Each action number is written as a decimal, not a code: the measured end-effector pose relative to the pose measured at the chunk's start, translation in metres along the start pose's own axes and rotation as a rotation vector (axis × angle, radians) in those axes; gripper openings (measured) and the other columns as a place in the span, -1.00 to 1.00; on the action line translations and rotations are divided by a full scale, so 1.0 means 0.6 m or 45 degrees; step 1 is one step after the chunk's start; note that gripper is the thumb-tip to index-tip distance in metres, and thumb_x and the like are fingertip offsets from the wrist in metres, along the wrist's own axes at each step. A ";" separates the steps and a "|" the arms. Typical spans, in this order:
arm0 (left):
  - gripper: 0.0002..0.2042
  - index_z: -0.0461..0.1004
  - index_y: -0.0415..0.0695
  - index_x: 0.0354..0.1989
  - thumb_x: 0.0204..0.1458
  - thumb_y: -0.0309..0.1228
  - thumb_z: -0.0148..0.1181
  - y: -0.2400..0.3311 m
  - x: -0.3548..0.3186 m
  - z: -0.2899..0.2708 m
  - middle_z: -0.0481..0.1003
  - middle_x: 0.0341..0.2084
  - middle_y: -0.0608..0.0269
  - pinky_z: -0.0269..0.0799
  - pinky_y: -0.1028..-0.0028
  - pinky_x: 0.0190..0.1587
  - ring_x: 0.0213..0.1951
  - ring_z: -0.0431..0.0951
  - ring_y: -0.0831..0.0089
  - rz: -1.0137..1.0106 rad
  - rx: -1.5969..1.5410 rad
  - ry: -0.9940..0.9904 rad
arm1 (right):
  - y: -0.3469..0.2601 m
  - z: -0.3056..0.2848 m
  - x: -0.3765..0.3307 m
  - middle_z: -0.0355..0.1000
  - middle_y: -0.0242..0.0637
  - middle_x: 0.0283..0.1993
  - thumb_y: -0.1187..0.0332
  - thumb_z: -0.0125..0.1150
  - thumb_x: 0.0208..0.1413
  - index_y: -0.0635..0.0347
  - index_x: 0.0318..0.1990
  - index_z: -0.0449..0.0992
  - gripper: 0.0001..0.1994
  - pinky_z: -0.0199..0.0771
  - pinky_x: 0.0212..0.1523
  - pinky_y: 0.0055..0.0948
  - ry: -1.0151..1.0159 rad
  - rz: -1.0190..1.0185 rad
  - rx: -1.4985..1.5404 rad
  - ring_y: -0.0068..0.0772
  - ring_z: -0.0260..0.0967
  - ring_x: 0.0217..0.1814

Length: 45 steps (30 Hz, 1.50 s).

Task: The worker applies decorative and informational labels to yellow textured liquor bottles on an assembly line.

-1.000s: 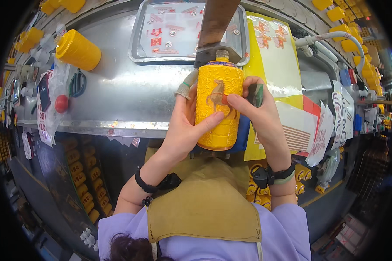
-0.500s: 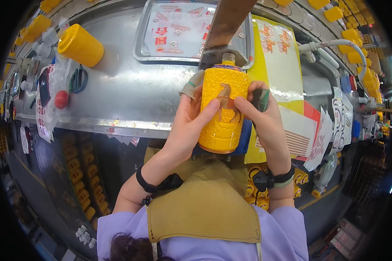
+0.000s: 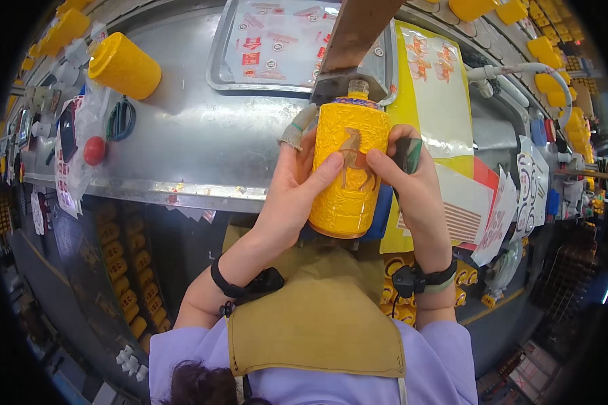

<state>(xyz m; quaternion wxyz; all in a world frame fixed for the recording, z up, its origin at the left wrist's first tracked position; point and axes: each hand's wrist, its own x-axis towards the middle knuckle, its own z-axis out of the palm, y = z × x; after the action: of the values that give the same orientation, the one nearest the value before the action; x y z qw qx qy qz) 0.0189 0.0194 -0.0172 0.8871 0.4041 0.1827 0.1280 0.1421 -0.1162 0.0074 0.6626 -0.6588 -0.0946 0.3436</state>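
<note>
A yellow embossed bottle (image 3: 339, 212) with a clear glass neck and a blue patterned shoulder stands between my two hands, neck pointing away from me. On its face is a brown horse-shaped decal (image 3: 352, 162). My left hand (image 3: 292, 177) grips the bottle's left side, its thumb resting by the decal; a knitted cover sits on one finger. From the right, my right hand (image 3: 415, 177) holds the bottle with its thumb on the decal's right edge. A dark green wrap covers one of its fingers. Fingers behind the bottle are hidden.
Beyond the bottle, a metal tray (image 3: 214, 74) holds labels in liquid, with a brown upright post (image 3: 355, 40) in front. Another yellow bottle (image 3: 125, 66), scissors (image 3: 121, 120) and a red ball (image 3: 94, 151) lie left. Decal sheets (image 3: 446, 115) lie right.
The bottle and both hands appear slightly farther right in the picture. Both thumbs remain beside the horse decal, and the grip looks the same.
</note>
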 end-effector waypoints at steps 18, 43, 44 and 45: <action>-0.20 -0.07 -0.18 0.51 0.20 -0.48 0.32 0.002 -0.006 -0.007 0.18 0.41 0.06 0.10 0.24 0.47 0.44 0.19 0.29 0.046 0.009 -0.080 | -0.003 -0.009 -0.001 0.23 -0.51 -0.20 0.41 0.48 0.15 0.13 -0.01 0.37 -0.63 0.31 -0.18 -0.72 -0.047 0.041 0.048 -0.74 0.24 -0.21; -0.19 -0.11 -0.22 0.51 0.18 -0.59 0.28 -0.005 -0.005 -0.006 0.14 0.43 0.05 0.12 0.22 0.48 0.45 0.18 0.27 0.090 0.032 -0.116 | -0.100 0.010 0.001 0.45 -0.13 -0.10 0.66 0.10 0.22 0.25 0.32 0.42 -0.51 0.39 0.07 -0.39 -0.050 -0.863 -1.002 -0.22 0.39 -0.06; -0.16 -0.15 -0.17 0.54 0.17 -0.58 0.28 -0.006 -0.005 -0.007 0.13 0.45 0.04 0.12 0.21 0.47 0.45 0.18 0.24 0.092 0.051 -0.110 | -0.107 0.018 0.000 0.49 -0.17 -0.08 0.67 0.10 0.22 0.24 0.31 0.45 -0.52 0.40 0.07 -0.44 -0.135 -0.936 -1.068 -0.35 0.40 -0.07; -0.12 -0.18 -0.12 0.57 0.16 -0.57 0.28 -0.007 -0.005 -0.007 0.11 0.46 0.02 0.12 0.19 0.47 0.46 0.19 0.22 0.094 0.071 -0.103 | -0.109 0.029 -0.002 0.53 -0.08 -0.15 0.70 0.17 0.12 0.21 0.27 0.49 -0.48 0.46 0.01 -0.32 -0.223 -1.043 -1.133 -0.15 0.43 -0.13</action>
<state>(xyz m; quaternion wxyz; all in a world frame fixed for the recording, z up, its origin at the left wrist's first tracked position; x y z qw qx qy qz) 0.0150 0.0183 -0.0221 0.8768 0.4400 0.1350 0.1391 0.1529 -0.0960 0.0710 0.3920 -0.7517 -0.5287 0.0413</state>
